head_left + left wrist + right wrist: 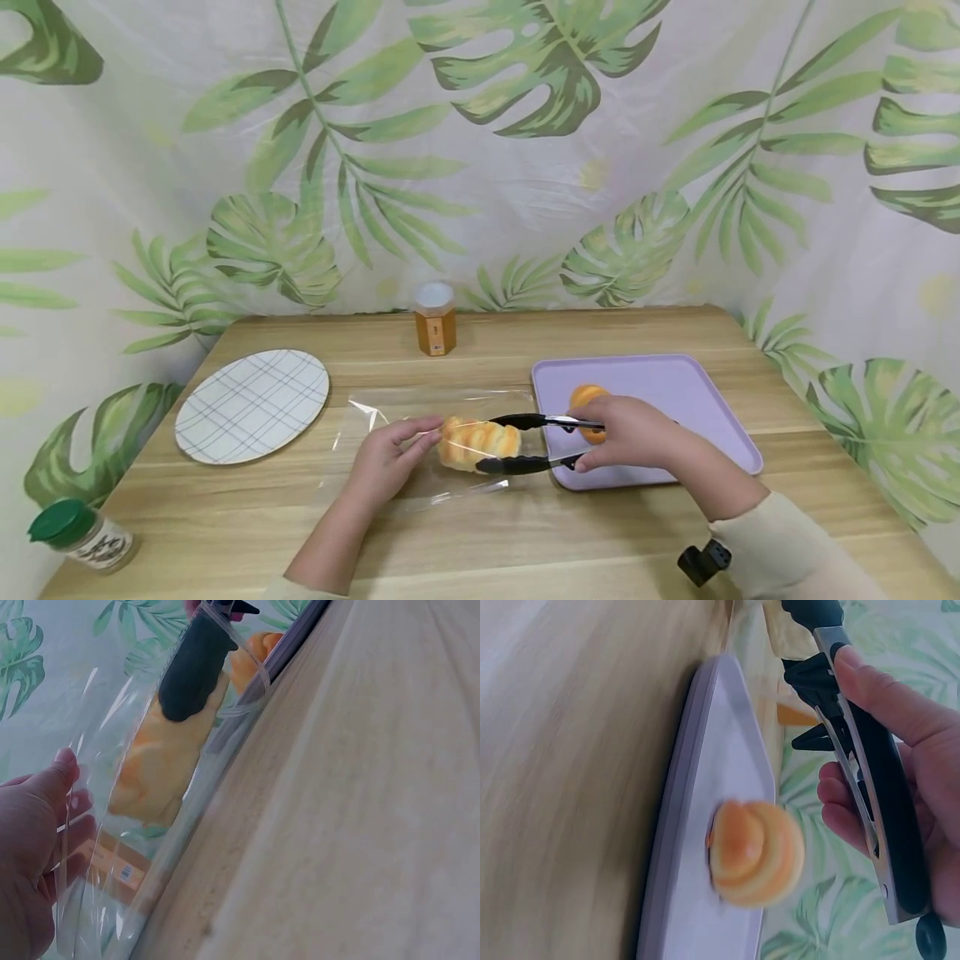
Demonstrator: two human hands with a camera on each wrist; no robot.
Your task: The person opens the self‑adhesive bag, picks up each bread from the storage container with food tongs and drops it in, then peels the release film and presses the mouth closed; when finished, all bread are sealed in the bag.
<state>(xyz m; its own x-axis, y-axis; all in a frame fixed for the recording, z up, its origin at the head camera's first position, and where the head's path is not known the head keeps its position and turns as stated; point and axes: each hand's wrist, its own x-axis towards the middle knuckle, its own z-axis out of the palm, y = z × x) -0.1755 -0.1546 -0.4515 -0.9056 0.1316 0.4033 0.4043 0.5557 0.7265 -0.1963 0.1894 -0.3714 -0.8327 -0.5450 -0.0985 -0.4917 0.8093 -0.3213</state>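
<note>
Steadying clear bag, your left hand pinches it between thumb and fingers. Your right hand wraps black tongs, fingers curled round handles; tips clasp ridged bread inside bag, just beside lilac tray. Squeeze gently so bread isn't dented; hold bag taut, mouth wide, so tong arms don't snag its edge.

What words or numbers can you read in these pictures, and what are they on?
None of the writing is clear enough to read.
Amber jar with a white lid: tiny marks on its orange label, too small to read; the left wrist view also shows what looks like a barcode.
Green-lidded shaker: dark marks on its white label, too blurred to read.
</note>
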